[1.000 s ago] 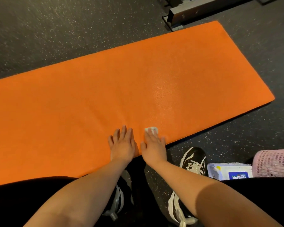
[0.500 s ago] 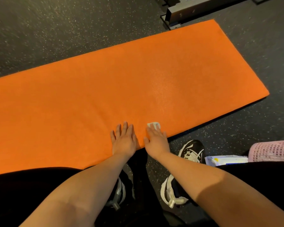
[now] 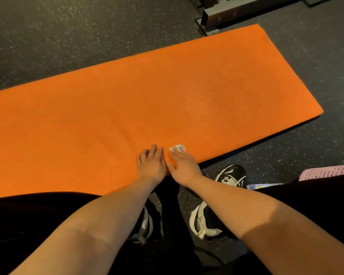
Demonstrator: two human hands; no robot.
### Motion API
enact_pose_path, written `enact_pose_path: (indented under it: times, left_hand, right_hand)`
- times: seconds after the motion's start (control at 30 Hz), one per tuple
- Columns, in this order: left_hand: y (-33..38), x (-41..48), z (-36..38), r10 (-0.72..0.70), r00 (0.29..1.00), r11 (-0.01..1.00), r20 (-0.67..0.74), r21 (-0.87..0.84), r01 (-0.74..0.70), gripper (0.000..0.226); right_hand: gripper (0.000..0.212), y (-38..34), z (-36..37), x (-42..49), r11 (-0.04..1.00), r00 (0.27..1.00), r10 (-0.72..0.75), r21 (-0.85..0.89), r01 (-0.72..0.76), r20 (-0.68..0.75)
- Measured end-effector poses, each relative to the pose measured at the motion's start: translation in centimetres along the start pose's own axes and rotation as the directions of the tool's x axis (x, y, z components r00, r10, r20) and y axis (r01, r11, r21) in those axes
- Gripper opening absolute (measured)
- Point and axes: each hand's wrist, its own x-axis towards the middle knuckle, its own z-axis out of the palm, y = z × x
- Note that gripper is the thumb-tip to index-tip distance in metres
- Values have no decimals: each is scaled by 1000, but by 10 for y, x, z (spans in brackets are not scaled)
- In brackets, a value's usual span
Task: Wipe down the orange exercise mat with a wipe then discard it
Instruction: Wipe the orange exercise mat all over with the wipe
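The orange exercise mat (image 3: 127, 108) lies across the dark speckled floor, running from the left edge to the upper right. My left hand (image 3: 151, 164) rests flat on the mat's near edge, fingers spread. Right beside it my right hand (image 3: 184, 164) presses a small crumpled white wipe (image 3: 178, 148) onto the mat with straight fingers; only the wipe's far end shows past the fingertips. A wet sheen marks the mat beyond the wipe.
A grey metal equipment frame (image 3: 236, 10) stands on the floor past the mat's far corner. My black-and-white shoes (image 3: 229, 176) are on the floor below the mat's near edge. A pink mesh basket (image 3: 328, 171) and a white wipes pack (image 3: 263, 186) sit at right, partly hidden by my leg.
The view has shifted a little, so the mat and hands sit slightly higher and left in frame. Both hands stay together at the mat's near edge, with the wipe still under the right fingers.
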Motion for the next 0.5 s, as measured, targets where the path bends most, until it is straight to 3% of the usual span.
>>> enact_pose_path:
  times: [0.07, 0.13, 0.23, 0.3, 0.43, 0.5]
  left_hand:
    - [-3, 1, -3, 2, 1000, 1000, 1, -27, -2, 49]
    - [-8, 1, -5, 23, 1000, 1000, 14, -10, -23, 48]
    - [-11, 6, -5, 24, 1000, 1000, 20, 20, -24, 47]
    - [-9, 12, -7, 4, 1000, 1000, -18, 12, -4, 45]
    - [-3, 29, -14, -51, 997, 998, -54, -30, 49, 46]
    - [-1, 38, -15, -98, 994, 994, -42, -44, 96, 47]
  right_hand:
    - [56, -6, -1, 2, 990, 992, -122, -66, 123, 16]
    - [56, 0, -4, 6, 981, 992, -123, -151, 121, 1]
    - [60, 19, -12, 17, 983, 990, 137, -118, -141, -39]
    - [62, 20, -12, 27, 978, 980, 191, -72, -194, -50]
    - [59, -10, -2, 41, 994, 994, -105, -25, 105, 9]
    - [61, -13, -3, 50, 987, 986, -157, -35, 159, 58]
